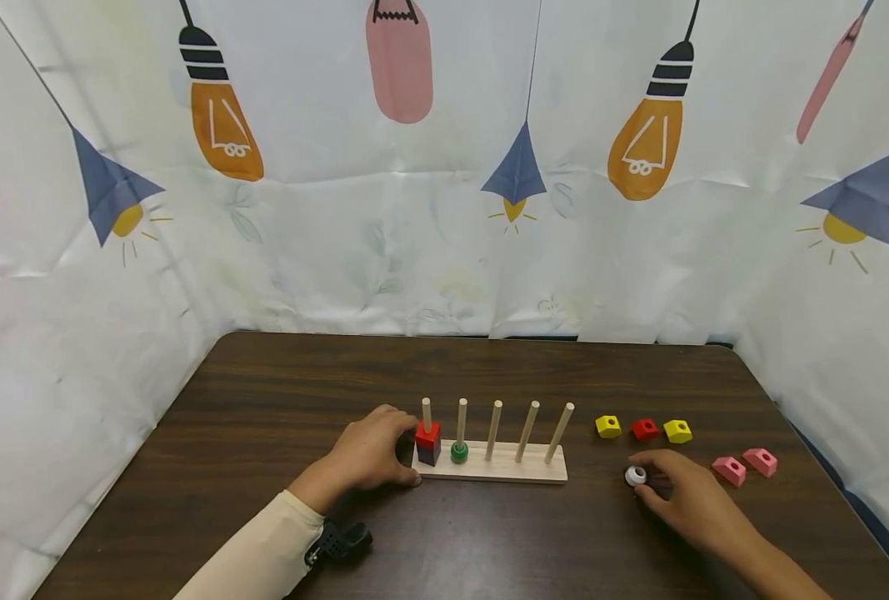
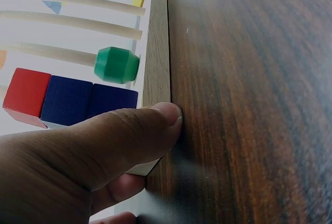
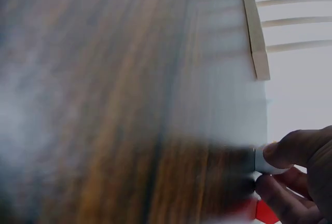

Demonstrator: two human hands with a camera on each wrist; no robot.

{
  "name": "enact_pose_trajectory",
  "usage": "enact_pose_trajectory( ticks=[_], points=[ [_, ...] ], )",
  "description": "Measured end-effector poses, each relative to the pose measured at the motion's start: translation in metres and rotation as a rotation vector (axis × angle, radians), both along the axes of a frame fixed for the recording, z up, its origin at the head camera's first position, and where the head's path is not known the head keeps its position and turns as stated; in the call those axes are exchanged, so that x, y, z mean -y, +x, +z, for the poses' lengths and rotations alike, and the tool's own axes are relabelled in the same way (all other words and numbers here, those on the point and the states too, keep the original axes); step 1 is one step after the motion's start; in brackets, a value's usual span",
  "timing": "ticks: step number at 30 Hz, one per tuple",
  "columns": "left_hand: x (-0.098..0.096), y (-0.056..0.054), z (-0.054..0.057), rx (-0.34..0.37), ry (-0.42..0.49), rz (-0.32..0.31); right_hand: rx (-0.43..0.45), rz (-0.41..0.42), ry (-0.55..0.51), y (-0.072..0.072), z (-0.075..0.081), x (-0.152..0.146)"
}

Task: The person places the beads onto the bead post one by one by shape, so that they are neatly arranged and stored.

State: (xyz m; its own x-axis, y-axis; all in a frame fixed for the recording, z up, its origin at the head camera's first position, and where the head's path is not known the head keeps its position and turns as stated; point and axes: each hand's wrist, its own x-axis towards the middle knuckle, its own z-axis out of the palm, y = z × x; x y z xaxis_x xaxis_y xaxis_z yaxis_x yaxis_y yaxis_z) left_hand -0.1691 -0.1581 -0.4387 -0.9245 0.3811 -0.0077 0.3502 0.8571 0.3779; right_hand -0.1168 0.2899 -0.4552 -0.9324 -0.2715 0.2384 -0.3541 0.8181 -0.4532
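Observation:
A wooden peg board (image 1: 489,473) with several upright pegs lies on the table. My left hand (image 1: 372,450) grips its left end; in the left wrist view the thumb (image 2: 129,130) presses the front edge. On the leftmost peg a red cube (image 2: 27,93) sits above two dark blue cubes (image 2: 67,99). A green faceted bead (image 1: 459,452) is at the bottom of the second peg. To the right of the board, my right hand (image 1: 687,496) pinches a small white bead (image 1: 635,476) between thumb and fingers, at the tabletop. Its far side is hidden by the fingers.
Beyond the right hand lie a yellow block (image 1: 607,427), a red block (image 1: 645,429) and another yellow block (image 1: 678,431). Two pink blocks (image 1: 729,470) rest farther right. A patterned white cloth (image 1: 444,250) hangs behind the dark wooden table (image 1: 302,375).

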Motion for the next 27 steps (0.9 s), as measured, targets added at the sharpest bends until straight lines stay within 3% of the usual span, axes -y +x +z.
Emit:
enact_pose_trajectory(
  ticks=[11, 17, 27],
  points=[
    [-0.002, 0.000, 0.001, -0.007, -0.005, -0.004, -0.008, 0.073, -0.030, -0.009, 0.002, 0.014],
    [-0.002, -0.001, 0.001, 0.000, -0.005, 0.001, -0.137, 0.114, -0.010, -0.015, 0.006, 0.024],
    [-0.001, 0.000, 0.001, 0.001, -0.015, -0.002, -0.200, 0.161, -0.016, -0.020, 0.032, 0.037]
  ],
)
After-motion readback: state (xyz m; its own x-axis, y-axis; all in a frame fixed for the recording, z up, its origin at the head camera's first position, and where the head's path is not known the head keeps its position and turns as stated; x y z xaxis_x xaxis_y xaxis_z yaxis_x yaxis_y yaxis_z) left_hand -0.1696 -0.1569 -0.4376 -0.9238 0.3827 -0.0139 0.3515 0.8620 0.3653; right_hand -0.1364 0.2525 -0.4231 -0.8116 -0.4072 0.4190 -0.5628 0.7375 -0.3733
